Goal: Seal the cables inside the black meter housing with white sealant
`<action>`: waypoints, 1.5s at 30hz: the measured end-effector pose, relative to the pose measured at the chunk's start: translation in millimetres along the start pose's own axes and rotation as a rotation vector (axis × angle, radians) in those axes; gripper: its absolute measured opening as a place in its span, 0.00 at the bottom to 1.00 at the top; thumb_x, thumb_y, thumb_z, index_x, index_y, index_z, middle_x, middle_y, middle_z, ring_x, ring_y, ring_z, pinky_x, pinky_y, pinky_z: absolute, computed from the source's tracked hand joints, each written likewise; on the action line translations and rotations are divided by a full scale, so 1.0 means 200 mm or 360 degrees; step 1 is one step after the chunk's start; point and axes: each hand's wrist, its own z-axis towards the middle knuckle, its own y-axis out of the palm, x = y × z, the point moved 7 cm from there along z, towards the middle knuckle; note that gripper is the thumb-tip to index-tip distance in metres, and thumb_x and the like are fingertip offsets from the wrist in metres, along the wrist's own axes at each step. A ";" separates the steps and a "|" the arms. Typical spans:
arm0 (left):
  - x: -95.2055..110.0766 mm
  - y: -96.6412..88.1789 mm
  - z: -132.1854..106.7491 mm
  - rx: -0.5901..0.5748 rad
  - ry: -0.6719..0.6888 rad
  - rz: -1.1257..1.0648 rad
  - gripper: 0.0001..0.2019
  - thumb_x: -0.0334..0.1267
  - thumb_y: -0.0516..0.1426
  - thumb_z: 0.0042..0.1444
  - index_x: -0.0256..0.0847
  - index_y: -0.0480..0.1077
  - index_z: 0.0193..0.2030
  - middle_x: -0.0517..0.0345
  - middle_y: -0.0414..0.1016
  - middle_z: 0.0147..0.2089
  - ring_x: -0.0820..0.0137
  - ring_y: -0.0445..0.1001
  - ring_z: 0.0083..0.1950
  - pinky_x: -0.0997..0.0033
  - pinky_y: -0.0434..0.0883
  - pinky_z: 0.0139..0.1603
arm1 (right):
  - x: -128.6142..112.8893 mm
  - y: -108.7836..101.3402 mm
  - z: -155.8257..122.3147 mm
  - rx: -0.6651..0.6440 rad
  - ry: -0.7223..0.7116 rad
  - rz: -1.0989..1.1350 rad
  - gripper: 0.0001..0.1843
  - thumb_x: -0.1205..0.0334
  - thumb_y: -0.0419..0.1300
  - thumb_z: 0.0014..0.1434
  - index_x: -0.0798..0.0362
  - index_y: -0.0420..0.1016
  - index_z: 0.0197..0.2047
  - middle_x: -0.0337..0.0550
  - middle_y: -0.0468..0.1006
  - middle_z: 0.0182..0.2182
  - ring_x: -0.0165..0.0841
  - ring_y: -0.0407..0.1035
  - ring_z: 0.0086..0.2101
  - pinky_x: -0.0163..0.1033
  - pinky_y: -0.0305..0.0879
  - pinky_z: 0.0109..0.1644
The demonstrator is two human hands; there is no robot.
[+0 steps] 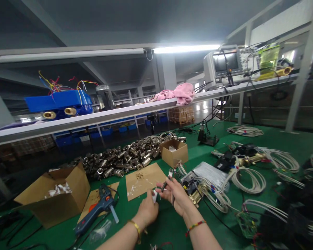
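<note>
My left hand [147, 210] is closed, pinching a small white piece [154, 196] between thumb and forefinger. Close beside it, my right hand [177, 197] has its fingers curled round a slim dark metal tool [162, 188], whose exact kind is too small to make out. The hands nearly meet over the front of a flat cardboard sheet [146, 177], which carries small dark bits and white scraps. Just right of my right hand lies a brass fitting [195, 197] with coiled grey cable [219, 198].
At left, a blue glue gun [96, 211] lies by an open carton [65, 205] of white pieces. Behind the sheet are a heap of metal fittings [120, 159] and a smaller carton [174, 156]. Cable coils [250, 180] crowd the right. A shelf [135, 108] crosses above the green bench.
</note>
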 end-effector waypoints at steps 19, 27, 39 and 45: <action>0.28 -0.79 0.21 0.0252 0.0623 -0.0403 0.26 0.44 0.51 0.58 0.37 0.64 0.61 0.49 0.74 0.57 0.60 0.71 0.54 0.65 0.66 0.56 | -0.11 0.06 0.13 -0.0187 -0.0326 0.0114 0.28 0.40 0.69 0.47 0.47 0.61 0.40 0.37 0.79 0.30 0.32 0.74 0.32 0.33 0.64 0.30; -0.04 -0.46 0.35 0.0252 0.0171 0.0117 0.16 0.36 0.47 0.63 0.32 0.63 0.54 0.39 0.76 0.48 0.57 0.75 0.49 0.63 0.68 0.49 | -0.16 -0.01 0.16 0.0018 -0.0393 0.0133 0.32 0.38 0.71 0.41 0.47 0.62 0.38 0.35 0.78 0.27 0.32 0.71 0.29 0.32 0.61 0.27; -0.17 -0.09 0.09 -0.0004 0.0217 0.0111 0.17 0.37 0.48 0.62 0.37 0.61 0.56 0.42 0.75 0.51 0.58 0.74 0.51 0.62 0.68 0.52 | -0.20 -0.01 0.15 0.0085 -0.0390 0.0053 0.28 0.42 0.71 0.43 0.47 0.63 0.38 0.37 0.79 0.28 0.33 0.72 0.31 0.31 0.63 0.26; -0.28 -0.06 -0.03 -0.0025 0.0265 -0.0021 0.18 0.39 0.48 0.61 0.39 0.60 0.58 0.43 0.74 0.54 0.59 0.73 0.55 0.63 0.66 0.56 | -0.24 -0.06 0.14 0.0152 -0.0401 0.0097 0.21 0.49 0.68 0.49 0.47 0.63 0.37 0.38 0.80 0.27 0.34 0.73 0.30 0.33 0.64 0.27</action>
